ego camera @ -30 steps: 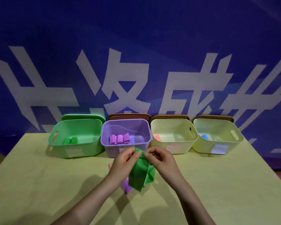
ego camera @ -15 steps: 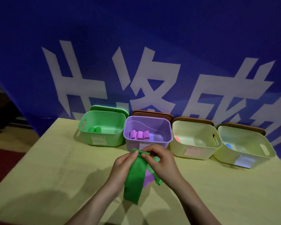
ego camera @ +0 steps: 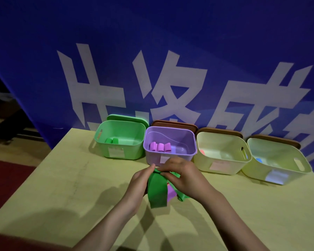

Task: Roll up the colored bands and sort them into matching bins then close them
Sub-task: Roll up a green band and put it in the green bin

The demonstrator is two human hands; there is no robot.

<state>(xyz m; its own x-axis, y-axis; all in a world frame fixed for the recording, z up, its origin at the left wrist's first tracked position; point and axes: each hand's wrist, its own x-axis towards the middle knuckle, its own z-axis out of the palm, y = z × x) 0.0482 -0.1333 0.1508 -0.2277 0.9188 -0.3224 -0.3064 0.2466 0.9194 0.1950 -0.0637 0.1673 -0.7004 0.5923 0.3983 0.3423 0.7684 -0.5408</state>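
Observation:
A green band (ego camera: 157, 190) hangs over the table, pinched at its top end by my left hand (ego camera: 139, 183) and my right hand (ego camera: 184, 177). A purple band (ego camera: 171, 193) lies on the table under it, mostly hidden. Behind stand four open bins in a row. The green bin (ego camera: 116, 151) holds two green rolls (ego camera: 112, 140). The purple bin (ego camera: 152, 157) holds three pink-purple rolls (ego camera: 159, 147). A cream bin (ego camera: 223, 165) shows a red roll (ego camera: 202, 152). The pale green bin (ego camera: 261, 171) on the right shows a blue roll (ego camera: 259, 159).
Lids lean behind the bins: a green lid (ego camera: 127, 118) and brown lids (ego camera: 174, 123). A blue banner (ego camera: 152, 60) with white characters backs the yellow-green table (ego camera: 71, 187). The table's left edge drops to a red floor (ego camera: 5, 180).
The view has swung left and closer. The green band has been straightened from a bunched fold to a strip hanging from both hands' fingertips.

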